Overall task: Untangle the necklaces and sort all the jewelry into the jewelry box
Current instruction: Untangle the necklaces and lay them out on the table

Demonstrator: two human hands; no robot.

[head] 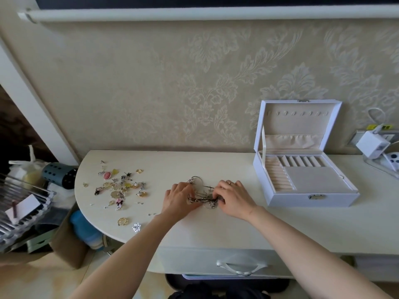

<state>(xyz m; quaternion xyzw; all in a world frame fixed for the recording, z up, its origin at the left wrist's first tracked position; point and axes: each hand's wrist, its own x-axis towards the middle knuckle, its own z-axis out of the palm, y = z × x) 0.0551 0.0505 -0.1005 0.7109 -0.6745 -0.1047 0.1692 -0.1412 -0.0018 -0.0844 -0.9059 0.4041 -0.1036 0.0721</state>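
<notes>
Drawer front, nearest: pale, with a ribbon-loop handle (pixel 239 269), below the edge of the cream table (pixel 216 227).

Left hand (pixel 178 198): palm down on the table top, fingers curled together and pinching the left side of the tangle.

Right hand (pixel 234 197): palm down, fingers bent and closed on the right side of the same tangle; a ring (pixel 230 183) on one finger.

Tangled necklaces (pixel 204 197): a knot of dark and silver chains with small charms, lying on the table between the two hands, one thin loop arching out on the far side. Outside the box.

Loose pieces, left end of the table: a gold ring (pixel 123 221) and a crystal snowflake piece (pixel 136 227) near the front edge; farther back a scattered spread of small jewelry (pixel 123 187), including a pink oval brooch (pixel 107 175).

Jewelry box (pixel 291 200): white, right of the hands and apart from them, lid (pixel 298 108) upright and open. Beige lining, ring rolls and slots, one larger compartment; no jewelry visible in it.

Behind: beige damask wallpaper (pixel 194 83); a white charger (pixel 371 145) at far right.
</notes>
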